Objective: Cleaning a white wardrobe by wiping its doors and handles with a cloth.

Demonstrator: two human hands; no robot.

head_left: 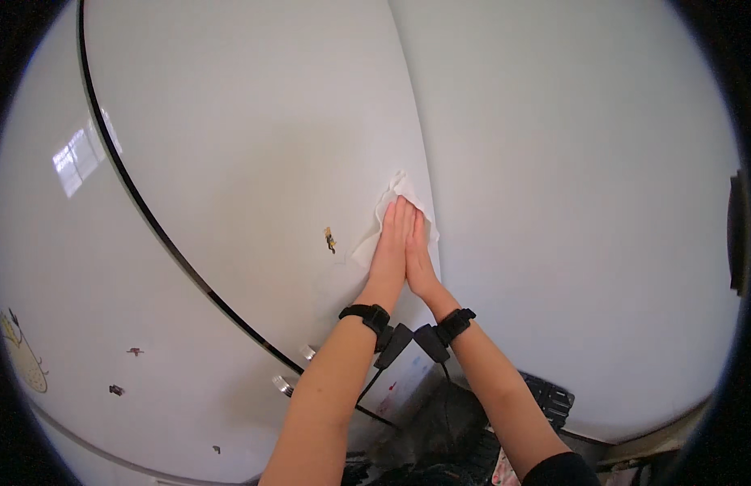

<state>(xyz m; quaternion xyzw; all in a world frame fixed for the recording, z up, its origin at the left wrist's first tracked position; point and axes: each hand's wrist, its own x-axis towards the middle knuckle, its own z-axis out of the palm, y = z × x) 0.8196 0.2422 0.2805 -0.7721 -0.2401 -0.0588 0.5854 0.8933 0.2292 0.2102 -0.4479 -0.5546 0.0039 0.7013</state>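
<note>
The white cloth point(364, 252) lies against the glossy white door panel point(254, 162), near its right edge, its top corner poking up above the fingertips and another corner spreading out at lower left; the left hand point(394, 235) lies on it with fingers straight, close together and uncurled, pressing rather than gripping; the right hand point(418, 249) is set right alongside, touching the left, its fingers likewise extended over the cloth's right part; whether either thumb catches a fold cannot be told; a small dark-and-tan mark point(330, 240) sits on the panel just left of the cloth; a black strap point(366, 313) rings the left wrist and another black strap point(455, 326) the right; two silver handles point(283, 385) show beside the left forearm, near the curved black seam point(181, 261); a plain pale surface point(570, 202) stands to the right.
</note>
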